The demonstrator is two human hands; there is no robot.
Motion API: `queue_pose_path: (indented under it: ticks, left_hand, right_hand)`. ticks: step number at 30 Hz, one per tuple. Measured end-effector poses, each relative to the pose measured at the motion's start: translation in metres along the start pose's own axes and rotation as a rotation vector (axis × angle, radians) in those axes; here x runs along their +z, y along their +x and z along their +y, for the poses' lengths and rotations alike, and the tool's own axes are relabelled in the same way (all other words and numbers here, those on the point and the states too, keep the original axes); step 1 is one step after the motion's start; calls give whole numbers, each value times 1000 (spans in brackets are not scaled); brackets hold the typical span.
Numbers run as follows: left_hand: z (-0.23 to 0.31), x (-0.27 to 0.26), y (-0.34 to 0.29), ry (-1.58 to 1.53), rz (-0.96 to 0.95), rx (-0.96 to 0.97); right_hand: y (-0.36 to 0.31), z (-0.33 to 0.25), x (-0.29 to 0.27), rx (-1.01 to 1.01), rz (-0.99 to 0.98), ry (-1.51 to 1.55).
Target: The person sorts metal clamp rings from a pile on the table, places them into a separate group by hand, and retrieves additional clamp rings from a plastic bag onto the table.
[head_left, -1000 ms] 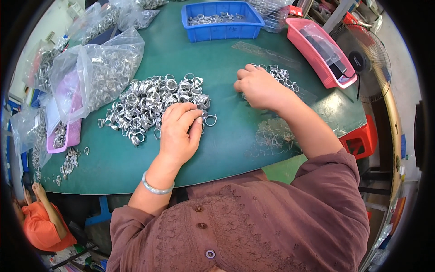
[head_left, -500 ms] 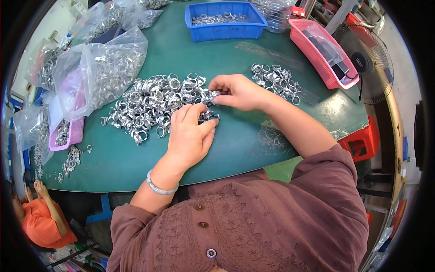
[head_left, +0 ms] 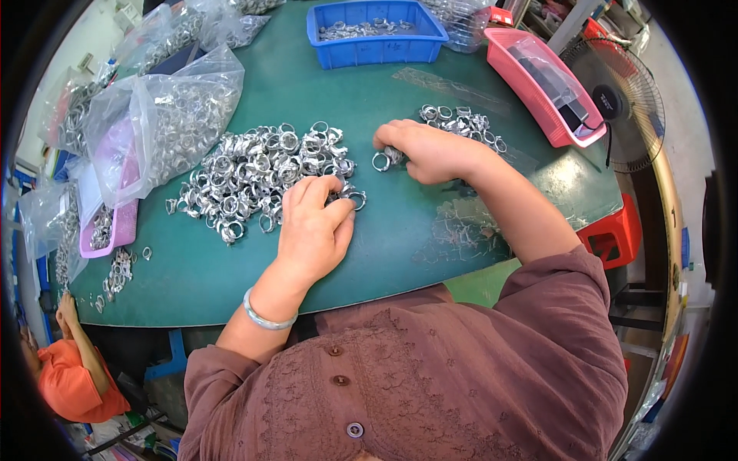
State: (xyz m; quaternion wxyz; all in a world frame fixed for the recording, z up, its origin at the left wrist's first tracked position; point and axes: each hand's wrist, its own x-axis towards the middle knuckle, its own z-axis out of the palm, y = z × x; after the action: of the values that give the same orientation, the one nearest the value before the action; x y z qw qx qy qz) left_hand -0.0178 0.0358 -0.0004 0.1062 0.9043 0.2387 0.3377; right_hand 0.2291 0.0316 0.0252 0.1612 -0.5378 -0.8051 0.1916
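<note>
A large heap of silvery metal rings (head_left: 257,173) lies on the green table in front of me. At the heap's near right edge rests my left hand (head_left: 311,234), palm down, fingers bent and apart. Its fingertips touch the edge rings, and a loose ring (head_left: 357,200) lies against its index finger. My right hand (head_left: 442,154) is between this heap and a smaller ring pile (head_left: 469,125), partly covering that pile. Its fingers are curled over a few rings (head_left: 387,158) low on the table; how many is hidden.
Clear plastic bags of rings (head_left: 192,111) and a purple basket (head_left: 123,227) stand at left. A blue tray (head_left: 377,52) holding rings is at the back. A pink basket (head_left: 538,88) and a black fan (head_left: 615,104) are at right. A person in orange (head_left: 81,376) sits far left.
My right hand has moved right, away from the large heap toward the smaller pile, with a few rings under its fingers. My left hand stays at the heap's edge.
</note>
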Motion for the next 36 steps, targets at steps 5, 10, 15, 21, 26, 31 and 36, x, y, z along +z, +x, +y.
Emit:
queue_pose_path:
  ticks: [5,10,15,21,26,31,36]
  left_hand:
    - [-2,-1,2,-35,69,3]
    - [-7,-2,2,1,153,-42]
    - [-9,1,1,25,161,-86]
    - [-9,0,2,17,165,-71]
    - [-9,-1,1,2,156,-79]
    - [-9,-2,2,-14,165,-80]
    - [-10,0,2,-10,169,-86]
  right_hand:
    - [-6,-2,-1,-109,-47,-137]
    - [-8,-15,-15,36,-91,-592]
    - [16,-26,21,-185,166,-105]
    - [22,-21,26,-138,215,110]
    - [4,-18,11,-145,73,220]
    - [-1,-32,13,-131,-62,55]
    - [-1,-49,40,-60,113,-155]
